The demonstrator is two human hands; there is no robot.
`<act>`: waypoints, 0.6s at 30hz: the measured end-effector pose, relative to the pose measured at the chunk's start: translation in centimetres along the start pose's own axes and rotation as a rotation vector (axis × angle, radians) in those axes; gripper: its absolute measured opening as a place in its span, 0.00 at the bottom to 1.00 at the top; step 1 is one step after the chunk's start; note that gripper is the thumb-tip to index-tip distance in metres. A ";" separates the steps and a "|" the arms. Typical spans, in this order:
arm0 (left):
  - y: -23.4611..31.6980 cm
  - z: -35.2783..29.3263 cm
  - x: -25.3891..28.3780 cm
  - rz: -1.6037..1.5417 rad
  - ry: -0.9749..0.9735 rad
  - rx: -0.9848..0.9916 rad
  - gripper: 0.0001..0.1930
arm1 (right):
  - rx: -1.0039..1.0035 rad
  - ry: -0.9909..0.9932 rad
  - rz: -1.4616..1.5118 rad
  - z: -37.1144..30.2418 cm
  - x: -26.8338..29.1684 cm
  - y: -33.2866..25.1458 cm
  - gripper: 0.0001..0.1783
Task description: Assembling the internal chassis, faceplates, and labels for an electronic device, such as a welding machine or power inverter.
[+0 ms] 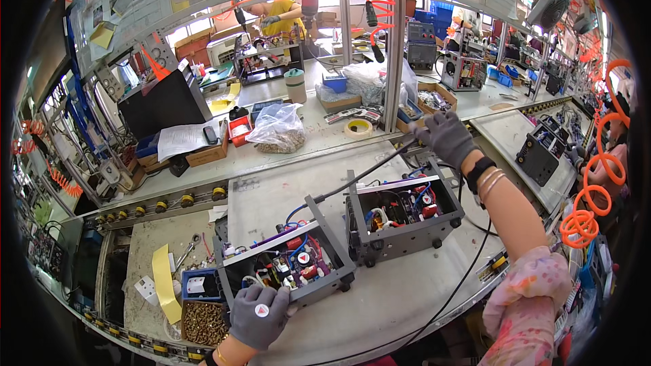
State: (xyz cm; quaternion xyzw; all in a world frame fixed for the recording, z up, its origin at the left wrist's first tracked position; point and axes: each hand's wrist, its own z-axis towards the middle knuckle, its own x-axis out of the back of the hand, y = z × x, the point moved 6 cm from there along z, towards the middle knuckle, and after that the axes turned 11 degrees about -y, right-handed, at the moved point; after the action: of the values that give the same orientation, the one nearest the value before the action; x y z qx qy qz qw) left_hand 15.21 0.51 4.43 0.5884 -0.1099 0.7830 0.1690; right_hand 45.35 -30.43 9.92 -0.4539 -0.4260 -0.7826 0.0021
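Head view: the left hand (260, 313), gloved grey, clamps the near corner of an open grey chassis (285, 257) lying at its 1 o'clock. The right hand (445, 137), gloved too, closes around a black cable (369, 171) running toward 8 o'clock past a second chassis (401, 215) at its 7 o'clock.

2 open units (291, 257) side by side

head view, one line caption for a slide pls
Gloved left hand steadies an open grey electronics chassis; gloved right hand holds a black cable at an assembly bench.
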 end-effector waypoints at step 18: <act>-8.4 9.0 -3.0 0.008 0.140 0.089 0.10 | 0.021 0.264 0.948 -1.3 2.5 -2.5 0.15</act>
State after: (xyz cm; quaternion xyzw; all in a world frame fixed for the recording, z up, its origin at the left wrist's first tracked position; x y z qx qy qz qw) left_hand 27.28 4.51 3.90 0.5389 -0.0654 0.8269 0.1468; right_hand 41.95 -28.72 9.77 -0.4948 -0.1762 -0.7420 0.4167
